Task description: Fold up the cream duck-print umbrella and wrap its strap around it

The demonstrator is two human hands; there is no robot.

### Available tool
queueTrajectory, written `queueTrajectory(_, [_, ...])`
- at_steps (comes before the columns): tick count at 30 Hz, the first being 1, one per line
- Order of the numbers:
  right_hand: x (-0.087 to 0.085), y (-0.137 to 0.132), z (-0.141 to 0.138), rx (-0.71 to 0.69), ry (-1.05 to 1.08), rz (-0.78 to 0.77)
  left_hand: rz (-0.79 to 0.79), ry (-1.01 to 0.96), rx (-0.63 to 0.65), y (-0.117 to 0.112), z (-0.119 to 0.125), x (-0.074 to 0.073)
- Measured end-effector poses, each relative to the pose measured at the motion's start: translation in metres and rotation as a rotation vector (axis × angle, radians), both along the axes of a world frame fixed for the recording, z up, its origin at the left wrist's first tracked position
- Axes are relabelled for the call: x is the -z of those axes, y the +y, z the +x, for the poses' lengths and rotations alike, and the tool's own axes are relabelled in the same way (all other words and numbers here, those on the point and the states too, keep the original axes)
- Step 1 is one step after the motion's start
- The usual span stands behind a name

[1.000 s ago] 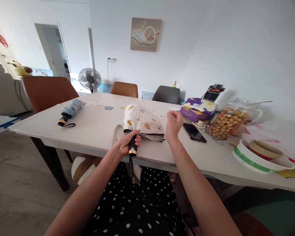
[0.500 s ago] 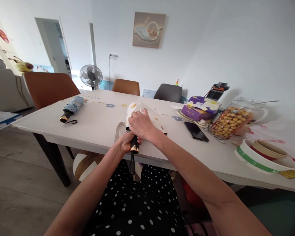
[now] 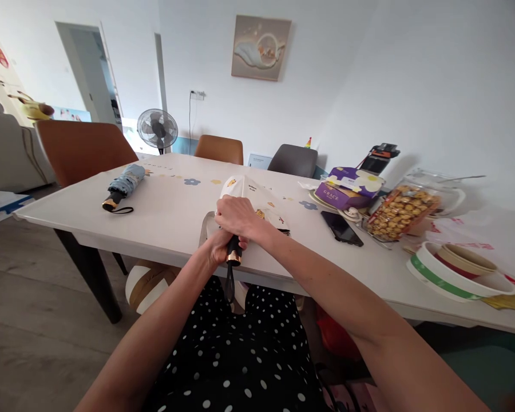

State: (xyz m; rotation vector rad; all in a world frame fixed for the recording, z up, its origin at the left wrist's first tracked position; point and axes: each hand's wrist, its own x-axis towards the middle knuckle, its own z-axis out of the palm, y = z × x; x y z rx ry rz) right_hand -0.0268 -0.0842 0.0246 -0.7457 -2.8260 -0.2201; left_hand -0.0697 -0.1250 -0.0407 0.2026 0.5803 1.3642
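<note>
A white umbrella (image 3: 244, 187) with small printed figures lies over the near edge of the table, its canopy loose and pointing away from me. My left hand (image 3: 221, 246) is wrapped round its black handle, whose copper-coloured end and black strap hang towards my lap. Just above, my right hand (image 3: 236, 217) is closed on the canopy near the handle; its fingertips are mostly hidden. To the left lies a folded blue umbrella (image 3: 127, 180) with a black and copper handle. Beside my hands a clear, pale-edged thing (image 3: 206, 228) rests partly under the white umbrella.
The white table (image 3: 163, 223) spans the view. On its right are a phone (image 3: 341, 228), a purple box (image 3: 347, 194), a jar of round snacks (image 3: 401, 214) and stacked paper bowls (image 3: 455, 274). Chairs (image 3: 218, 150) and a fan (image 3: 157, 130) stand behind.
My right hand has shifted slightly left and down towards the handle, its fingers now closed over the canopy's base. My left hand keeps its grip. The view has moved slightly.
</note>
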Motion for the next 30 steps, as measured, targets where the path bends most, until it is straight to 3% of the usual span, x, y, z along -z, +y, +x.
queueTrajectory(4, [-0.004,0.01,0.003,-0.001,0.073,-0.183,0.053,0.031,0.071,0.0,-0.002,0.0])
queueTrajectory(8, [-0.017,0.03,0.026,-0.048,0.417,-0.405,0.033,-0.122,0.128,-0.001,-0.007,0.0])
queueTrajectory(11, [-0.019,0.056,0.054,0.07,0.672,-0.386,0.028,-0.202,0.148,-0.002,-0.01,0.0])
queueTrajectory(14, [-0.007,0.083,0.081,0.277,0.809,-0.429,0.016,-0.218,0.136,-0.002,-0.01,0.0])
queueTrajectory(17, [0.009,0.099,0.1,0.425,0.841,-0.629,0.013,-0.218,0.131,-0.002,-0.01,-0.001])
queueTrajectory(21, [0.024,0.103,0.109,0.476,0.863,-0.914,0.012,-0.224,0.135,-0.003,-0.01,-0.002])
queueTrajectory(27, [0.03,0.101,0.111,0.593,0.858,-1.145,0.008,-0.233,0.146,-0.002,-0.011,0.0])
queueTrajectory(30, [0.027,0.102,0.111,0.572,0.901,-1.223,0.01,-0.231,0.144,-0.002,-0.01,0.0])
